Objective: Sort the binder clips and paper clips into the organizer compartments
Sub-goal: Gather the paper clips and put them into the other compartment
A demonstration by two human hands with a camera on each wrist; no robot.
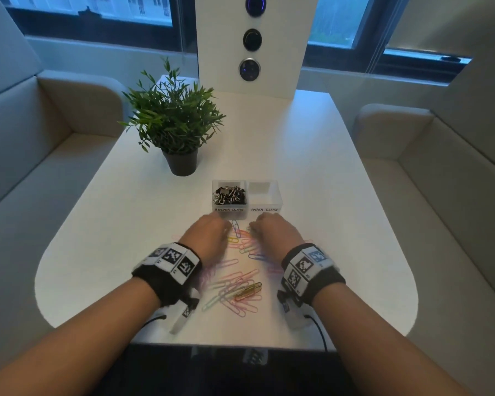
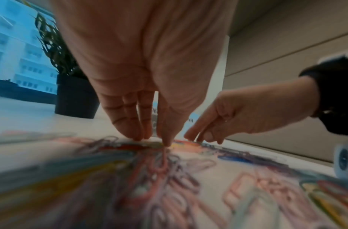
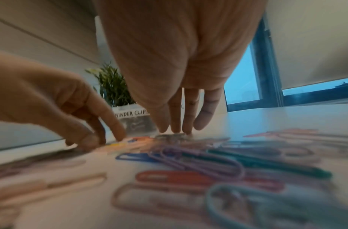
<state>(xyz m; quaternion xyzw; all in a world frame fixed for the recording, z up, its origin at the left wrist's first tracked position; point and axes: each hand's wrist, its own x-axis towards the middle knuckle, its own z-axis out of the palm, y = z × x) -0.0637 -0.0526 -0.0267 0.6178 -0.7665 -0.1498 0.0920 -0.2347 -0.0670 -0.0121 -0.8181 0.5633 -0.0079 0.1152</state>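
Observation:
Several coloured paper clips lie scattered on the white table in front of a clear two-part organizer. Its left compartment, labelled BINDER CLIPS, holds a heap of black binder clips. The right one, labelled PAPER CLIPS, holds nothing. My left hand reaches down with its fingertips on the clips at the pile's far end. Beside it my right hand points straight fingers down onto a greyish clip. Neither hand lifts anything.
A potted plant stands at the back left of the table, behind the organizer. A white panel with round buttons rises at the far edge. Upholstered benches flank the table on both sides.

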